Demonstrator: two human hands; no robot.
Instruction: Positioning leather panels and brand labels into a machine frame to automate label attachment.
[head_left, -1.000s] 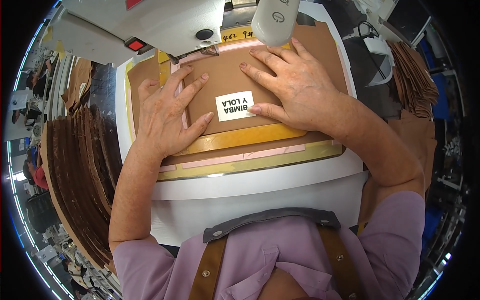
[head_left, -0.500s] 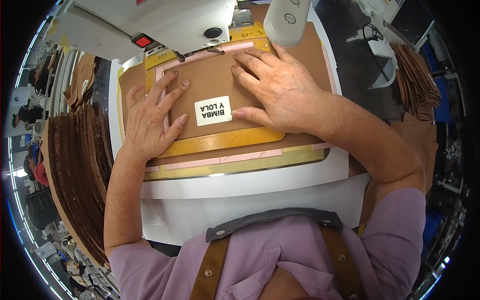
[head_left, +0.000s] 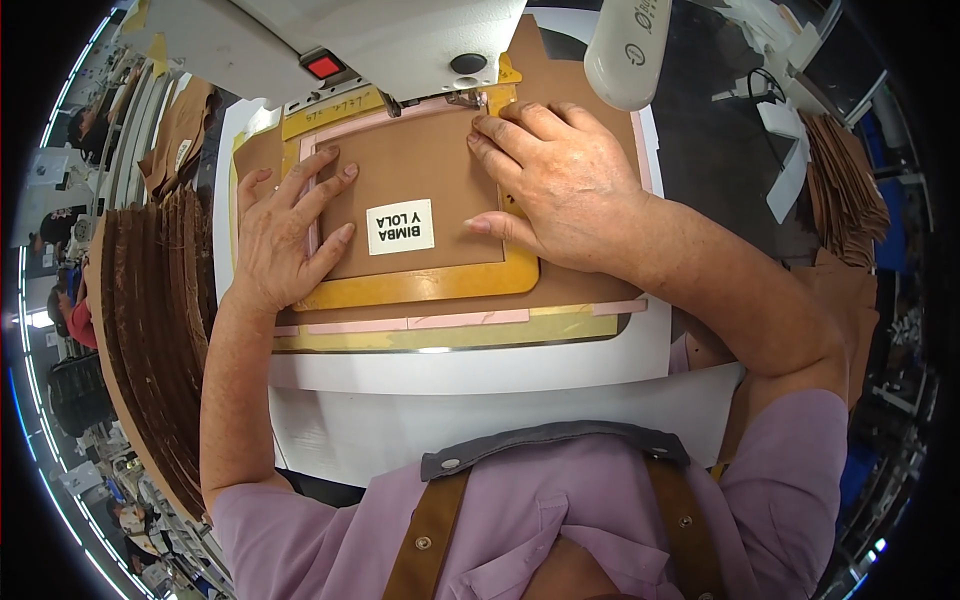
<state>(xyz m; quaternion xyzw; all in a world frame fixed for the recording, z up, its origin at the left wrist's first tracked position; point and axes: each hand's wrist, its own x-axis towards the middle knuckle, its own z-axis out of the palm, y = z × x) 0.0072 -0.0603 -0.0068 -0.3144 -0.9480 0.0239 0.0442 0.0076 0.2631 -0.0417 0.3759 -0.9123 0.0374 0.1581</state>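
A yellow rectangular frame (head_left: 420, 285) lies on a brown sheet of material (head_left: 575, 290), and a brown panel (head_left: 410, 165) shows inside it. On this panel is a white label (head_left: 399, 240) with dark lettering. My left hand (head_left: 270, 240) rests flat over the frame's left side, fingers spread, their tips on the panel. Across the frame's right side lies my right hand (head_left: 575, 190), fingers stretched forward and thumb apart, its thumb tip right of the label. Just beyond the panel's far edge is the needle and foot area (head_left: 465, 98) of a white sewing machine (head_left: 400, 40).
A white rounded device (head_left: 625, 60) hangs at the upper right. Stacked brown pieces (head_left: 150, 330) stand on the left, and more brown sheets (head_left: 840, 180) are piled at the right. White sheeting (head_left: 480, 375) covers the near side under the work.
The frame, panel and label have shifted left under the machine, with my left hand moving along. My right hand now lies closer over the frame's right side, its thumb farther from the label.
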